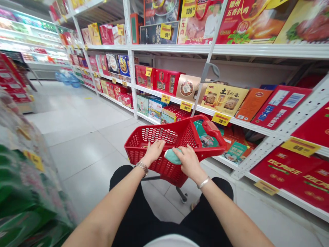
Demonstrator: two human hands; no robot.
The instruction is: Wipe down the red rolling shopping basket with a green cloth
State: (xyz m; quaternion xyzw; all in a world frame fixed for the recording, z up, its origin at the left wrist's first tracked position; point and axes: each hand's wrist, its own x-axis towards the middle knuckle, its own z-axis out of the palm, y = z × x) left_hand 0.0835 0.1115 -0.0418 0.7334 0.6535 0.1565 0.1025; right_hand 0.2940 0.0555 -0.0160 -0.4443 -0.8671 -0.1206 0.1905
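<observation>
In front of my knees stands a red plastic shopping cart (159,168) with perforated basket walls and a red handle at its right end. My left hand (155,152) holds the near rim, its fingers bent over into the basket. Just to the right, my right hand (189,159) grips a folded teal cloth (172,156) with a pale edge. The cloth lies against the near rim and outer side of the basket. The fingertips of my left hand are partly hidden inside the basket.
White shelves (174,49) with boxed foods and yellow price tags run along the right and back, close behind the cart. A grey hook on a slanted pole (202,87) stands before them. Green packages (25,199) are stacked at the near left, beside a tiled floor (84,151).
</observation>
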